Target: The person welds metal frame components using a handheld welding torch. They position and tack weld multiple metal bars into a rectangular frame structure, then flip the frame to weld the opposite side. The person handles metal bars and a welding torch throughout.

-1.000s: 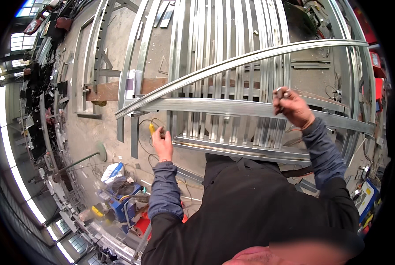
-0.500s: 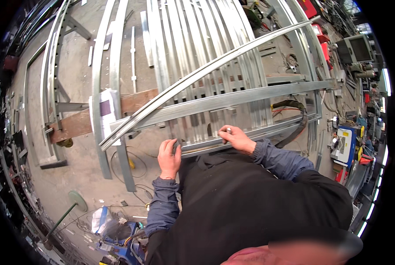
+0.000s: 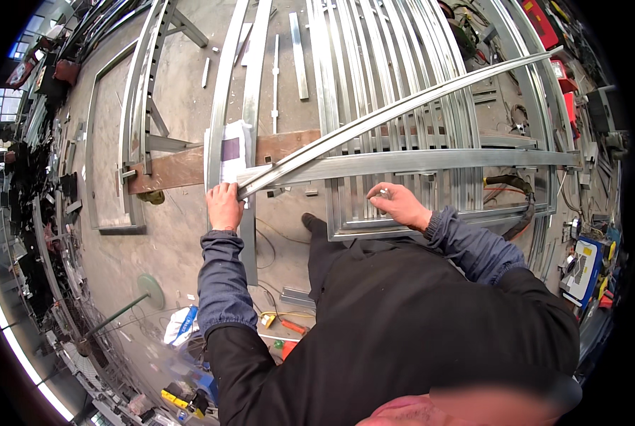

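Note:
My left hand is closed at the near left end of a long diagonal metal profile, with the thumb beside that end. Under the palm runs an upright steel bar, partly covered by the hand. My right hand pinches a small silvery piece between thumb and fingers; its exact kind is too small to tell. That hand hovers over a rectangular metal frame. The diagonal profile lies across a wide flat steel bar and a row of parallel galvanised profiles.
A rusty steel beam supports the profiles, with a white paper sheet on it. Thick hoses hang at the right. A green round-based stand and cables lie on the floor at left. A blue-and-white machine stands far right.
My left hand has moved left and forward from the frame's edge to the diagonal profile's end. My right hand still pinches the small piece. The whole view has shifted, scene sliding right.

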`<action>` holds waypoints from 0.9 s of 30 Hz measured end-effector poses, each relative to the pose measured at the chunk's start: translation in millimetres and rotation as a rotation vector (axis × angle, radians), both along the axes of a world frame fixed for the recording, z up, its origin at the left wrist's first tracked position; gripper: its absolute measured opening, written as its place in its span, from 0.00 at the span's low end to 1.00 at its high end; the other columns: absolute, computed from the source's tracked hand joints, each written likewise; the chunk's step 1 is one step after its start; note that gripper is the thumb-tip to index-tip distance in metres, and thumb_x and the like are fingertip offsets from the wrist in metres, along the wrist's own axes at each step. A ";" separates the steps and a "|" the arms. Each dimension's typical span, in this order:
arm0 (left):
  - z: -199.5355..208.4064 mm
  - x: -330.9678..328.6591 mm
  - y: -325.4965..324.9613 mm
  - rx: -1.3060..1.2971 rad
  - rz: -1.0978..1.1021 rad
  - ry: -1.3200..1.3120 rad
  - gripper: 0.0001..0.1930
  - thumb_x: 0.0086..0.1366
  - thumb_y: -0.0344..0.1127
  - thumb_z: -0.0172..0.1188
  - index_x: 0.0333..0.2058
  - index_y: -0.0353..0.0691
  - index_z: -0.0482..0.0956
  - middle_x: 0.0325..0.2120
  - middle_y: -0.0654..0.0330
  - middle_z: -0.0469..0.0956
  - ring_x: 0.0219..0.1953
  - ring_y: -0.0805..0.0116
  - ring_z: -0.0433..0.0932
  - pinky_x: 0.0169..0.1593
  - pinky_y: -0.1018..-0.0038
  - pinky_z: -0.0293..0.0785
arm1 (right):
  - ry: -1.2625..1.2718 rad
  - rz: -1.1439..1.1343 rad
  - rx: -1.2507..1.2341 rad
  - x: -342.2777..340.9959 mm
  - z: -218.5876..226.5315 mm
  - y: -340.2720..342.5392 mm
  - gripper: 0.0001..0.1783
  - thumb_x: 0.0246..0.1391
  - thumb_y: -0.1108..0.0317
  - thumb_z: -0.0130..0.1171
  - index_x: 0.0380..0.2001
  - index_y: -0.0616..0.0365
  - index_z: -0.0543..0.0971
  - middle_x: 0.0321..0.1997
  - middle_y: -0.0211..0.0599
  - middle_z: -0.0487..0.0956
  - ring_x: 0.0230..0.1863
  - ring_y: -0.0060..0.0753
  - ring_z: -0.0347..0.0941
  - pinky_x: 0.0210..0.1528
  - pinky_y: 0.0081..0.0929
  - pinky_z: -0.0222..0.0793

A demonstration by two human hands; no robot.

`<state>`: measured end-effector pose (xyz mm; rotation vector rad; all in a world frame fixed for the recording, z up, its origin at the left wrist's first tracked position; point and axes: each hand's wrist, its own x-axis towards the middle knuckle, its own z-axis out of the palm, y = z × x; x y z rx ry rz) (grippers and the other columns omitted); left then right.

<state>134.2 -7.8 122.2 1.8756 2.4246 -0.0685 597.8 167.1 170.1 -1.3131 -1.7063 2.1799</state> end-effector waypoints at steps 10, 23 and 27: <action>51.6 -32.1 19.9 -0.008 -0.157 -0.227 0.21 0.49 0.36 0.77 0.43 0.43 0.81 0.41 0.57 0.79 0.48 0.51 0.79 0.50 0.56 0.76 | -0.031 -0.215 0.002 -67.6 -51.2 -38.8 0.11 0.72 0.64 0.65 0.50 0.59 0.85 0.28 0.20 0.76 0.30 0.14 0.68 0.33 0.21 0.66; 72.3 -111.1 113.1 -0.045 -0.183 -0.225 0.12 0.54 0.30 0.68 0.39 0.38 0.82 0.38 0.50 0.82 0.47 0.44 0.82 0.51 0.53 0.80 | 0.007 -0.327 0.017 -140.7 -53.3 -20.0 0.12 0.69 0.65 0.65 0.50 0.60 0.84 0.33 0.25 0.80 0.32 0.17 0.73 0.36 0.25 0.73; 6.1 -122.0 113.5 -0.099 -0.143 -0.245 0.12 0.57 0.28 0.68 0.41 0.38 0.83 0.40 0.49 0.84 0.49 0.44 0.83 0.52 0.52 0.81 | -0.032 -0.367 0.010 -124.2 -67.4 -21.6 0.11 0.69 0.66 0.65 0.48 0.60 0.83 0.33 0.25 0.80 0.31 0.18 0.74 0.36 0.25 0.74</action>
